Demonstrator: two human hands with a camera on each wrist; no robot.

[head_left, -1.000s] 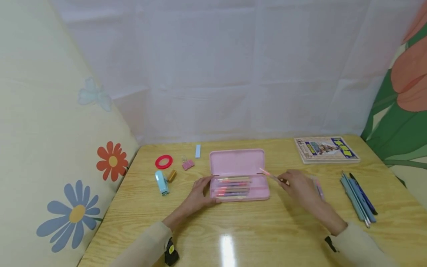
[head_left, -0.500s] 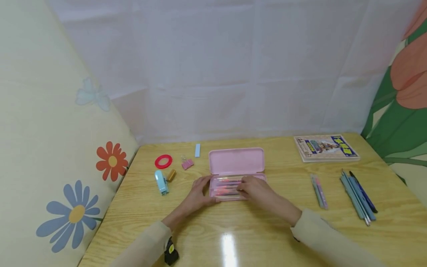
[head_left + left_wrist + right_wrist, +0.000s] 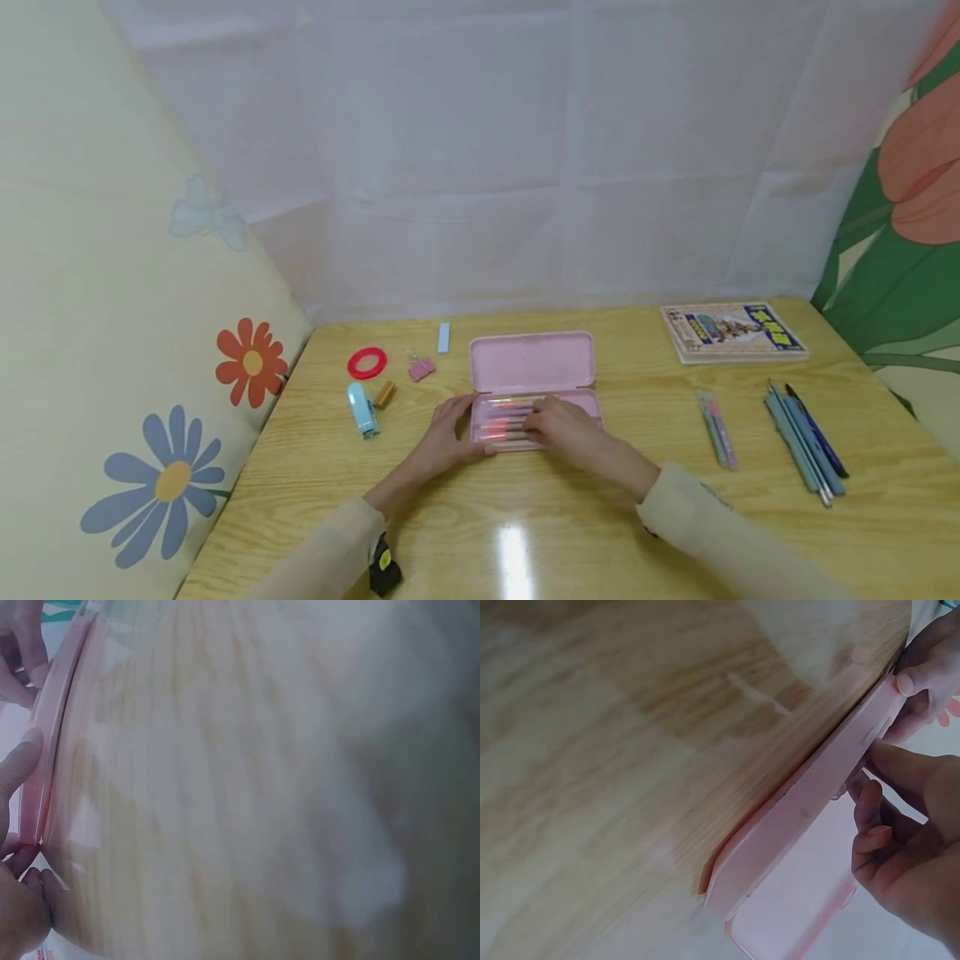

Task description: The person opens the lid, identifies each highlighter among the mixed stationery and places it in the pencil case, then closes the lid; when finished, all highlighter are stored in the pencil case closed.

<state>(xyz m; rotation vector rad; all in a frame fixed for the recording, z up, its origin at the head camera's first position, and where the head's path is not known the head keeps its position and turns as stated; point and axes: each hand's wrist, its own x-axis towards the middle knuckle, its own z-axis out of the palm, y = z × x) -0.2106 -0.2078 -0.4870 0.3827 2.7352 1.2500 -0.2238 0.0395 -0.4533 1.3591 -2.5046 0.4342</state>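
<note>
An opened pink pencil case [image 3: 531, 364] lies on the wooden table, its lid folded back. Several slim pens [image 3: 504, 427] lie side by side in its tray. My left hand [image 3: 447, 440] holds the case's left end, with the thumb on the front wall, as the left wrist view also shows. My right hand [image 3: 572, 432] reaches into the tray with curled fingers and pinches a pen, most of which the hand hides. In the right wrist view a small clear pen end [image 3: 839, 793] shows by those fingers.
To the left lie a red tape ring [image 3: 367, 363], a light blue stapler [image 3: 363, 411], a brown block [image 3: 386, 394], a pink binder clip [image 3: 422, 368] and a pale blue strip [image 3: 444, 338]. Rightward are two pens [image 3: 717, 430], several blue pens and pencils [image 3: 805, 447] and books [image 3: 735, 335].
My right hand has carried a pen from right of the case into its tray, then shifted slightly left. The left hand has stayed at the case's left end.
</note>
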